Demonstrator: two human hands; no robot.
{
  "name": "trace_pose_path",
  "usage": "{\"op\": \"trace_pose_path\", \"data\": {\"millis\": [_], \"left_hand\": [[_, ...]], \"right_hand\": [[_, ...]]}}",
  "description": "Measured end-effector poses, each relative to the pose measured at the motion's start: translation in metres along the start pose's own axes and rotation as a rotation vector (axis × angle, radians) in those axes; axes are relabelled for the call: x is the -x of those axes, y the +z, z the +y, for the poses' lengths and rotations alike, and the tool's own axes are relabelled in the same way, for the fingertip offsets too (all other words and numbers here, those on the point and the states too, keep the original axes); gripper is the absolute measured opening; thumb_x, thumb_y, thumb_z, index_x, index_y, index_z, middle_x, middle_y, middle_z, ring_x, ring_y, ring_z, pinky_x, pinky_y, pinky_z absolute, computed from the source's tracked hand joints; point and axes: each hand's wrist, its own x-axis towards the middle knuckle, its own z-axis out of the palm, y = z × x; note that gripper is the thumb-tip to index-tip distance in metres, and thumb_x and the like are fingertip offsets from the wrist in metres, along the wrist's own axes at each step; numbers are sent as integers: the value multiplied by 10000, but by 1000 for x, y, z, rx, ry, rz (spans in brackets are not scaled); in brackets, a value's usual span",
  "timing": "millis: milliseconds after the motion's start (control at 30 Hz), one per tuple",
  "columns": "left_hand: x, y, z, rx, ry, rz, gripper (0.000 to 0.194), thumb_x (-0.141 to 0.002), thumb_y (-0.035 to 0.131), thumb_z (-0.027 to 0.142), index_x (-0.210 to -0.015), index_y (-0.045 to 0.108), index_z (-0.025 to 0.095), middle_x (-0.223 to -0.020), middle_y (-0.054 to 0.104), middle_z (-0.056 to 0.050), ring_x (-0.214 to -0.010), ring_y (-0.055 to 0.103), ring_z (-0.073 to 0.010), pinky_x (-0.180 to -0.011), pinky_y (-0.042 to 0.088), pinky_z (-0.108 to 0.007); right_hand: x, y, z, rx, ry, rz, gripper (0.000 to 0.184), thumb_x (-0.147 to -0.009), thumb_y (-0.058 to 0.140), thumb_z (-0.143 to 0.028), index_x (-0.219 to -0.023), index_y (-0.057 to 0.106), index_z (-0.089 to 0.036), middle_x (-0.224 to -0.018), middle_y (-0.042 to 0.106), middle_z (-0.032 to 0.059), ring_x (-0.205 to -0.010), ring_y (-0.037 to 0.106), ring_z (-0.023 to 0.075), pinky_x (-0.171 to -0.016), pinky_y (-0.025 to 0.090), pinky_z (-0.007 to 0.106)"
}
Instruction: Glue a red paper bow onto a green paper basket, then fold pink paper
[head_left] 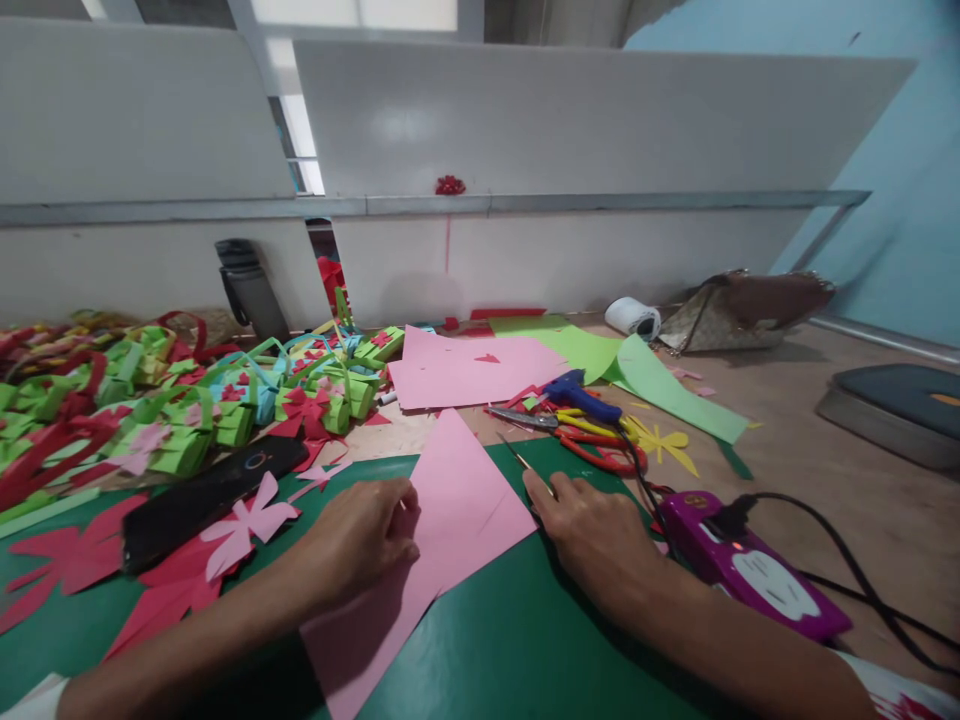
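Observation:
A folded or overlapped sheet of pink paper lies on the green cutting mat in front of me, one corner pointing away. My left hand is over its left side, fingers loosely curled and thumb apart from them; whether the fingertips press the paper is unclear. At the sheet's right corner, my right hand is closed around a slim pointed craft knife, its dark tip pointing up and left. Faint lines mark the paper near that hand.
Scissors, a blue glue gun and a corded purple power strip are at right. Left are a phone, paper flowers and several green paper baskets. More pink paper lies beyond; a bottle stands behind.

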Motion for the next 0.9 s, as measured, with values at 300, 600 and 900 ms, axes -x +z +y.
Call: {"op": "trace_pose_path", "data": {"millis": [300,600,900], "left_hand": [[8,2,8,-116,38,67,379,-705,658,329,-1028,563,157,-1082,576,-145,-967,543,-321,-773,429,-409],[-4,9,-9,20,108,136,180,-762,509,158,-931,559,194,-749,584,-2,-651,524,-160,-567,352,-257],[-11,-30,-9,134,267,347,298,-825,505,234,-1112,553,169,-799,632,-10,-677,572,-134,-612,457,-239]], "right_hand": [[4,4,1,-36,-60,174,300,-885,533,-85,-1168,622,-122,-1018,663,134,-915,634,292,-648,504,359],[5,13,0,-274,-216,407,140,-881,571,-119,-996,645,-146,-854,645,69,-755,584,227,-679,406,344],[13,8,-6,-395,-285,486,162,-909,497,-104,-1013,618,-131,-827,650,58,-738,558,204,-704,357,345]]}}
